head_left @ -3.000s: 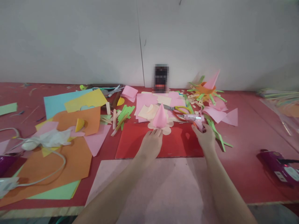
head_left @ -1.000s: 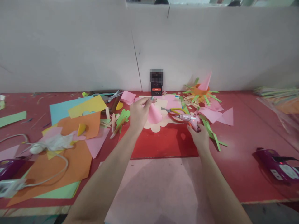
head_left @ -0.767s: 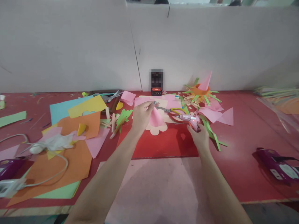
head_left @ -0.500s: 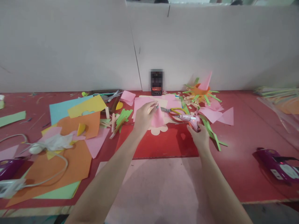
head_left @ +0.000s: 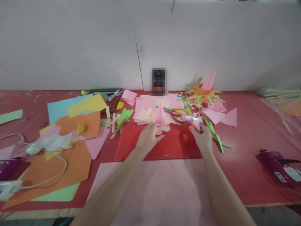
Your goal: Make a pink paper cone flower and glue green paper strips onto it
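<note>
A pink paper cone [head_left: 160, 116] stands point up on a cream paper piece with scalloped edges [head_left: 166, 128], over the top edge of a red board [head_left: 174, 146]. At the left front of the scalloped paper lies my left hand [head_left: 148, 135], its thumb stretched away from the fingers; they touch or nearly touch a petal. My right hand [head_left: 202, 137] is wrapped round the handle of a pink glue gun [head_left: 191, 119], whose nozzle points left. Scissors with yellow and orange handles [head_left: 180, 111] lie just behind the gun.
Orange paper sheets [head_left: 77, 157] and a white cable [head_left: 63, 166] spread at the left. A paper figure with a pink cone [head_left: 204, 89] stands at the back right. Green strips [head_left: 215, 135] lie beside my right hand, and a purple power strip [head_left: 281, 166] sits far right.
My left hand has let go of the cone's tip and come down to the front edge of the scalloped paper. The cone now stands unheld. My right hand stays on the glue gun.
</note>
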Motion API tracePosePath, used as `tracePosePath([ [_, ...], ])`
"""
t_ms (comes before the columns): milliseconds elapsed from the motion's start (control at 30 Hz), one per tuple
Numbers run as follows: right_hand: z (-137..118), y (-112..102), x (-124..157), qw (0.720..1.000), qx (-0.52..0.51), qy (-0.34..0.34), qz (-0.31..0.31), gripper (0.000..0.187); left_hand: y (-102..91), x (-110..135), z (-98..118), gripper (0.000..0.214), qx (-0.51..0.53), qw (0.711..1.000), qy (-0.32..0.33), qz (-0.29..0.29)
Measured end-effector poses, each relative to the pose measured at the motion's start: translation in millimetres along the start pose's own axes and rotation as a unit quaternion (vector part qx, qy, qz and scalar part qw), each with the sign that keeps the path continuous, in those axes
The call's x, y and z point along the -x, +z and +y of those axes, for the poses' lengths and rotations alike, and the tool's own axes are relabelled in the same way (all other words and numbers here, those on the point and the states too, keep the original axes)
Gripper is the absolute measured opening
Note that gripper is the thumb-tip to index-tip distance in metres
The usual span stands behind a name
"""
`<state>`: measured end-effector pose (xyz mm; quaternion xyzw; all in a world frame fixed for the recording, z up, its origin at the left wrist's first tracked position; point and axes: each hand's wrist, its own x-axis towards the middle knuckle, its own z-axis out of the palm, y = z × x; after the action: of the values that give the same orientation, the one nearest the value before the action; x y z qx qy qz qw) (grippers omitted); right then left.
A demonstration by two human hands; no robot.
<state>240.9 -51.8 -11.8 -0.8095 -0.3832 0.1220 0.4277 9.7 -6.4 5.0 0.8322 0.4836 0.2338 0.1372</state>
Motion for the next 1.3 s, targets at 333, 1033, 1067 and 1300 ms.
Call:
tracePosePath([
  [333, 4.8, 0.8, -1.7, 1.000, 0.000, -0.007, 0.007, 0.053, 2.4, 1.0, 1.2, 0.018, -0.113, 0.991, 0.071, -0.004],
  [1033, 5.8, -0.4, -1.3, 0.999, -0.034, 0.007, -0.003, 0.055, 9.7, -4.4, -8.7, 0.019, -0.042, 0.997, 0.054, 0.024],
  [1067, 6.1, -1.2, -0.9, 0.999, -0.038, 0.008, -0.005, 0.054, 9.5, -3.8, -8.8, 0.018, -0.022, 0.999, 0.038, 0.031],
  [1300, 13.3, -3.7, 2.0, 0.998, -0.006, -0.065, -0.026, 0.053, 7.7, -3.3, -8.4, 0.016, 0.020, 0.998, -0.008, 0.057],
])
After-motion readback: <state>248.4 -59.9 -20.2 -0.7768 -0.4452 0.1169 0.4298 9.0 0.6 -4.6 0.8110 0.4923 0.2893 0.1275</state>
